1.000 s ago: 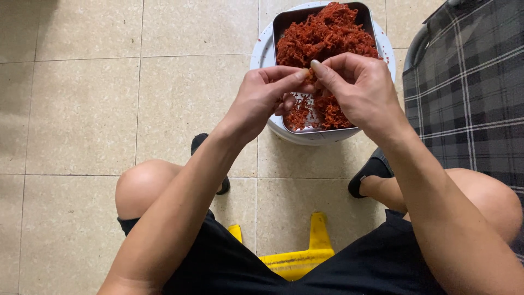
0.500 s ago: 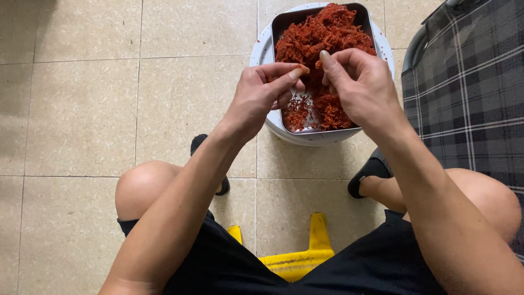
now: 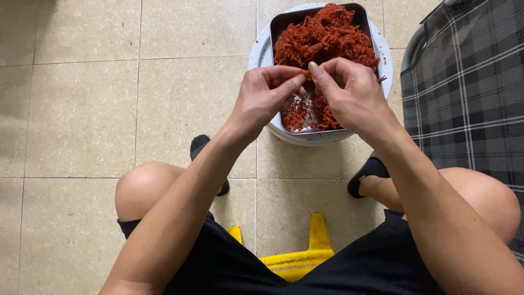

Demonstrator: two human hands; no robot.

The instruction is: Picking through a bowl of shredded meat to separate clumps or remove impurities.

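A dark rectangular metal tray (image 3: 275, 27) heaped with small dried red shreds (image 3: 327, 38) rests on a white round bucket (image 3: 261, 52) on the tiled floor. My left hand (image 3: 267, 98) and my right hand (image 3: 349, 95) meet just above the tray's near half. Their thumbs and forefingers pinch one small red piece (image 3: 303, 72) between them. The hands hide part of the tray's near end, where the metal bottom shows through thinner shreds.
I sit on a low yellow stool (image 3: 297, 257) with bare knees apart and black slippers (image 3: 203, 147) on beige floor tiles. A dark plaid cloth (image 3: 469, 93) over something fills the right side, close to the bucket.
Both hands have drawn slightly toward me and closed together again on a small red piece; half a second ago their fingertips were a little apart.
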